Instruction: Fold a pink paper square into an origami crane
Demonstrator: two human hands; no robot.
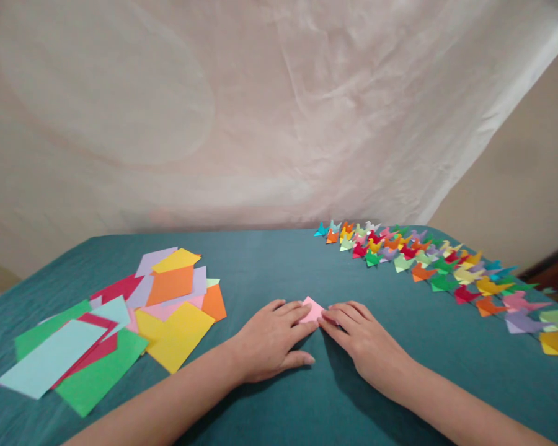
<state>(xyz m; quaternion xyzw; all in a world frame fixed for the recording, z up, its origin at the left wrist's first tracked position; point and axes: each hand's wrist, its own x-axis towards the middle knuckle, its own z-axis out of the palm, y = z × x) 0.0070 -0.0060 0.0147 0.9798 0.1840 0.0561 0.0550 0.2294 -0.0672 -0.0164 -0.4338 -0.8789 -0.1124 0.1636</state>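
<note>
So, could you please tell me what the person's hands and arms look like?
The left hand and right hand are gloveless, with no rings visible. The left forearm and right forearm show no sleeve, watch or bracelet.

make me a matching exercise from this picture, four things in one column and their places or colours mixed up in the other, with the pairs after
1. small pink paper
2. loose paper sheets
3. folded paper birds
4. tablecloth

A. in rows on the person's right
B. dark blue-green
C. touched by the left hand and right hand
D. overlapping on the person's left

Pairs: 1-C, 2-D, 3-A, 4-B
</note>
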